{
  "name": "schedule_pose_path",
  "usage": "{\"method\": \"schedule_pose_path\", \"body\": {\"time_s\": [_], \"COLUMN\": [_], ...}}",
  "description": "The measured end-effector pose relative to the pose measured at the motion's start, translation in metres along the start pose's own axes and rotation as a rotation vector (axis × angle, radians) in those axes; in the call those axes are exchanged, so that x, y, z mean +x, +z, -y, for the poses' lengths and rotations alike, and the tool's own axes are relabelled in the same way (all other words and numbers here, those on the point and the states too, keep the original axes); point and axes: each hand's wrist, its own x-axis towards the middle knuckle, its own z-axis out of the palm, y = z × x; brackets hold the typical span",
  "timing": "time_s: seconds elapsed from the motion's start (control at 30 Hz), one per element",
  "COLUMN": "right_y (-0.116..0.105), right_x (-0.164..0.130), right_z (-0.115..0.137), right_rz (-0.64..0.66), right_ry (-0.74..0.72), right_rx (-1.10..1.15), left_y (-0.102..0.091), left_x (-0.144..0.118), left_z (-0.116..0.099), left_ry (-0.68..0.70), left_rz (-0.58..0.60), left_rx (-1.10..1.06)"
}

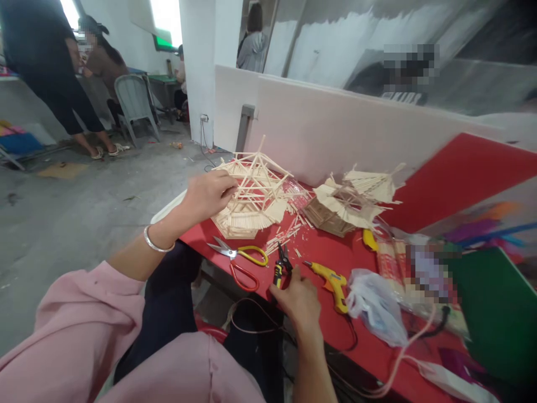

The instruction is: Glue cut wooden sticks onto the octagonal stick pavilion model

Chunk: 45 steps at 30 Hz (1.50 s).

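A model of thin wooden sticks (255, 190), with an open frame above a closed base, stands on the red table. My left hand (213, 193) is at its left side, fingers curled and pinched; whatever they hold is hidden. My right hand (298, 296) is at the table's front edge, thumb and fingers around the handles of small black-and-yellow cutting pliers (278, 273). Just left of the pliers lie scissors (232, 253) with one yellow and one red handle, blades apart. On the right is a yellow glue gun (333, 282).
A second stick model (348, 201) stands farther right. Loose sticks (289, 232) are scattered between the models. A plastic bag (373, 302), cables and a green board (495, 313) crowd the right. White panels (335, 123) stand behind the table. Other people are at the back left.
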Motion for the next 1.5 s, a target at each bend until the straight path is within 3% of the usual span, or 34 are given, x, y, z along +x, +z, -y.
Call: {"method": "schedule_pose_path", "body": {"time_s": [0.17,0.33,0.47,0.57,0.73,0.93,1.5], "right_y": [0.011,0.007,-0.016,-0.029,-0.032,-0.030,-0.021], "right_x": [0.013,0.007,-0.007,-0.015,-0.022,-0.028,-0.034], "right_z": [-0.041,-0.072,-0.051,-0.019,0.024,0.040,0.035], "right_rz": [-0.037,-0.009,0.224,0.467,0.821,1.056,1.013], "right_ry": [0.055,0.120,-0.037,-0.102,-0.245,-0.363,-0.360], "right_rx": [0.489,1.428,2.132,2.365,2.399,2.328,2.322], "left_y": [0.000,0.000,-0.001,-0.002,-0.003,-0.004,0.001], "left_x": [-0.001,0.000,0.002,0.003,0.004,0.004,0.007], "left_z": [0.003,0.003,0.002,0.000,-0.001,0.000,0.003], "left_ry": [-0.010,-0.003,0.007,0.008,0.009,0.007,-0.007], "left_rz": [-0.012,-0.001,0.001,0.016,0.003,-0.013,0.009], "left_rx": [0.038,0.054,0.070,0.101,0.123,0.090,0.066]}}
